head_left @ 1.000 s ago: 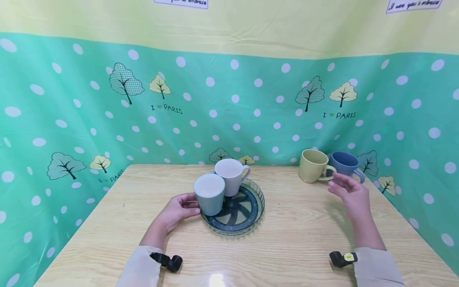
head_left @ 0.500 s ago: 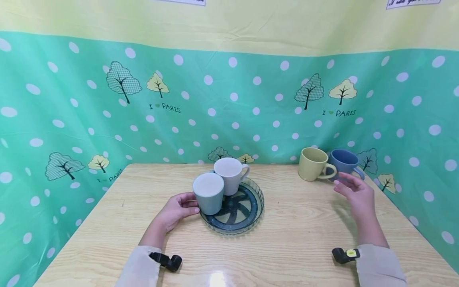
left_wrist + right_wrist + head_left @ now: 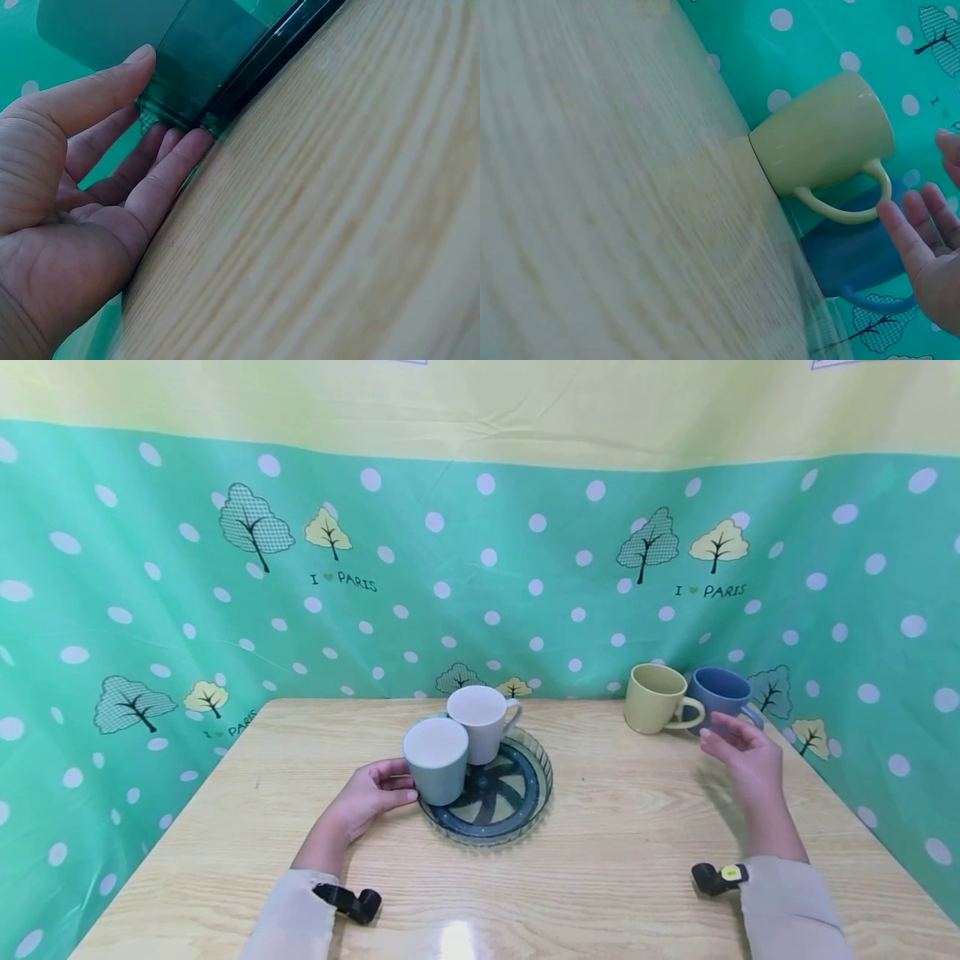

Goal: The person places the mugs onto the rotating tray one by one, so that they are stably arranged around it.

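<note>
My left hand point(image 3: 371, 797) rests at the left side of a round, transparent dark-tinted tray point(image 3: 525, 823). In the left wrist view its thumb and fingertips point(image 3: 196, 141) touch the tray's side wall point(image 3: 214, 56). On the tray stand a pale blue-green mug point(image 3: 437, 768), nearest this hand, and a white mug point(image 3: 480, 727) behind it with its handle to the right. My right hand point(image 3: 752, 764) hovers with parted fingers before a blue mug point(image 3: 718, 692), holding nothing. Beside that stands a yellow-green mug point(image 3: 654, 702), its handle point(image 3: 844, 216) near my fingertips.
A wooden table point(image 3: 600, 877) carries everything. Its back edge meets a green dotted curtain point(image 3: 375, 635), which also lines both sides. The yellow-green and blue mugs stand close together at the back right corner.
My right hand has shifted slightly right, away from the yellow-green mug's handle. My left hand, the tray and the mugs stay in place; the head view tilts a little.
</note>
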